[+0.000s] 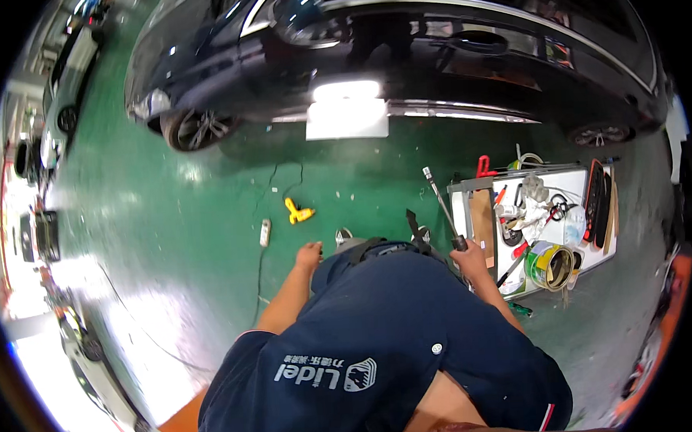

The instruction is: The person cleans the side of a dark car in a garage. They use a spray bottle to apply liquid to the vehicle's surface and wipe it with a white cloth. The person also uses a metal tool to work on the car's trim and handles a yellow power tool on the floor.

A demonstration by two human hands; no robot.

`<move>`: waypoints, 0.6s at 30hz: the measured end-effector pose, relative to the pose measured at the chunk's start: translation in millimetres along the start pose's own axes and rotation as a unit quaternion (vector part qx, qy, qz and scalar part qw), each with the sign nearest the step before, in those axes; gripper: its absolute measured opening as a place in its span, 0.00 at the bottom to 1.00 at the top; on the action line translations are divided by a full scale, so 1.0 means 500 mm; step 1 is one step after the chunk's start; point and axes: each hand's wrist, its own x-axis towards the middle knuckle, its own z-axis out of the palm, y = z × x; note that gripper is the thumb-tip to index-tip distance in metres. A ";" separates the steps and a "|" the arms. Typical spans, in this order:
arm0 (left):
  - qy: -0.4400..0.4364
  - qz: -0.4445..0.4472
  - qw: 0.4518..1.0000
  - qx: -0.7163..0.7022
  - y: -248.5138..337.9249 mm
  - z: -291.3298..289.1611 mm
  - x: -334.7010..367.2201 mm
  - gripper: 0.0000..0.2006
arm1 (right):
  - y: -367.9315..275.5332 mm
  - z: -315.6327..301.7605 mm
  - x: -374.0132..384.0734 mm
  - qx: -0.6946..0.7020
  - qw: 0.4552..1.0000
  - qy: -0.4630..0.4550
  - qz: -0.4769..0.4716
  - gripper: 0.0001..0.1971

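My right hand (471,256) is closed around the black grip of a long-handled socket wrench (441,197), beside my right hip. Its slim metal shaft slants up and left, ending in a silver head over the green floor. On the other side, my left hand (309,255) hangs by my hip with its fingers curled in, and nothing shows in it. Nearest the wrench is a tool cart (461,204) with a white top. On it are an open green and yellow can (550,266), crumpled white rags (534,217), black-handled scissors (560,206) and several small tools.
A black car (402,69) stretches across the far side, with a bright white panel (346,121) against its lower side. A yellow heat-gun-like tool (298,211) and a white power strip (265,232) lie on the floor with trailing cords. Other cars (71,81) stand at the left.
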 end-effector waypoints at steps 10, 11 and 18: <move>-0.072 -0.181 0.979 -0.059 -0.430 -0.343 0.002 0.12 | -0.307 0.220 -0.007 0.059 0.998 -0.021 -0.032 0.09; -0.062 -0.217 0.968 -0.105 -0.462 -0.357 0.005 0.11 | -0.324 0.231 -0.007 0.060 0.995 0.001 -0.084 0.09; 0.011 -0.174 0.980 -0.097 -0.243 -0.373 0.171 0.16 | -0.405 0.285 0.054 0.001 0.997 -0.018 -0.074 0.12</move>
